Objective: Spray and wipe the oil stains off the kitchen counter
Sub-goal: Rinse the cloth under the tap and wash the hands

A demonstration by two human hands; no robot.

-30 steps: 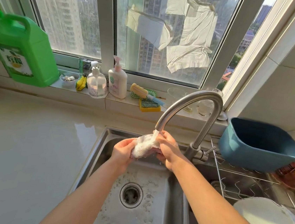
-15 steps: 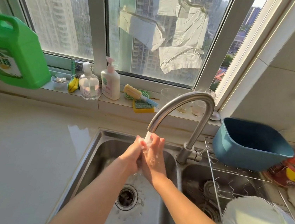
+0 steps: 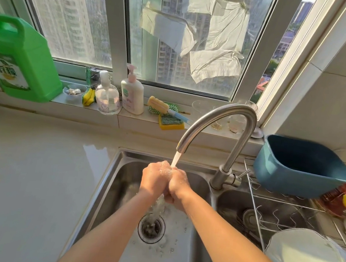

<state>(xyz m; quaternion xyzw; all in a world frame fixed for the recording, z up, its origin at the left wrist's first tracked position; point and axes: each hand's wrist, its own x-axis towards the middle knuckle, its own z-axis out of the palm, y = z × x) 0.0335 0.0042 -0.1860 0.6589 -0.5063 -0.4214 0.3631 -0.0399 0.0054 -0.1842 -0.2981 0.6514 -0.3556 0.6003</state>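
The left hand [image 3: 155, 177] and right hand [image 3: 178, 184], flat together before, were now fisted side by side under the stream [image 3: 175, 159], squeezing the cloth [image 3: 160, 202] poking out beneath them.

Warm sunlight pours through a white-framed window [image 3: 77, 18] beside a pale tiled wall [image 3: 325, 109].

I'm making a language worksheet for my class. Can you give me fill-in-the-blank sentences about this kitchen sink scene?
The left hand and right hand are pressed together under ____ running from the faucet.
The big jug at the far left is ____.
The blue basin stands to the faucet's ____.
Missing: water; green; right.
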